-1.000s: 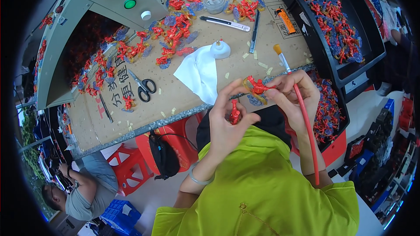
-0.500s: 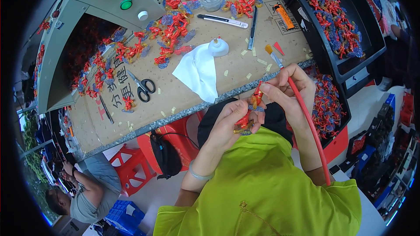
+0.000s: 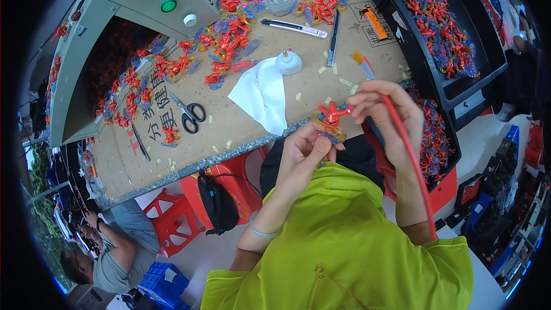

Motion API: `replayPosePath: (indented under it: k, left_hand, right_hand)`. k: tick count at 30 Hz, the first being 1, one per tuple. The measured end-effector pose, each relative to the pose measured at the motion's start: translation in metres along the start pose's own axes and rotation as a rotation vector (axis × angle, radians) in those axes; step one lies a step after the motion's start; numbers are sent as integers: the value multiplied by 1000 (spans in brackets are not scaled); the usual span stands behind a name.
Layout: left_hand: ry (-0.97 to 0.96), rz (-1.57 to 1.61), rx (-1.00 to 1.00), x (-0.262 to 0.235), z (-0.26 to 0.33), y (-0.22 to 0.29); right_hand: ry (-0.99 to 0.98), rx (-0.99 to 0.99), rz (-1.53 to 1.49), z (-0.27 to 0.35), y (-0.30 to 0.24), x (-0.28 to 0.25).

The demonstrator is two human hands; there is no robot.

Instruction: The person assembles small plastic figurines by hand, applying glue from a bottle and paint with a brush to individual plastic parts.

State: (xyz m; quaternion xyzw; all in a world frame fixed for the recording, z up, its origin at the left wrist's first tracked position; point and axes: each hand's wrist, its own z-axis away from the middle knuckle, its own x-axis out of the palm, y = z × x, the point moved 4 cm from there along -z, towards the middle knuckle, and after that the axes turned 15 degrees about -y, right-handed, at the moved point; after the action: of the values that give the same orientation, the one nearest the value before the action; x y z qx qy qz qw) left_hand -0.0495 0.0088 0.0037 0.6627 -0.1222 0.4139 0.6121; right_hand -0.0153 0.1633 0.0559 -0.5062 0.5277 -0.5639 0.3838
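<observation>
Pinched in my left hand (image 3: 303, 152) is a small red toy figurine (image 3: 332, 115) with a translucent yellow and bluish lower part. It is raised in front of the table's near edge. My right hand (image 3: 396, 117) holds a long red paintbrush (image 3: 406, 146), its bristles up and its handle running down along my forearm. The right fingertips are at the figurine's outstretched limb; whether they touch it I cannot tell. On the table beyond lie a white cloth (image 3: 261, 95) and a white squeeze bottle (image 3: 288, 63).
A grey metal box (image 3: 129, 8) with lit buttons stands at the left, figurines spilling from its opening. Scissors (image 3: 192, 117), a utility knife (image 3: 295, 28), and a clear tub (image 3: 279, 1) lie about. A black tray (image 3: 488, 60) of figurines is at the right. Another person (image 3: 123, 252) sits lower left.
The figurine has risen and now shows above my left fingers, more of it uncovered. My right hand has shifted slightly right, with the paintbrush still in it.
</observation>
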Motion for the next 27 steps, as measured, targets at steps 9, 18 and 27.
replayPosePath:
  k: [9, 18, 27]
  left_hand:
    - [319, -622, 281, 1, 2, 21]
    - [420, -887, 221, 5, 9, 25]
    - [391, -1125, 133, 24, 4, 32]
  right_hand:
    - [-76, -122, 111, 15, -24, -1]
    - [-16, -40, 547, 13, -28, 1]
    - [-71, -139, 694, 14, -36, -5]
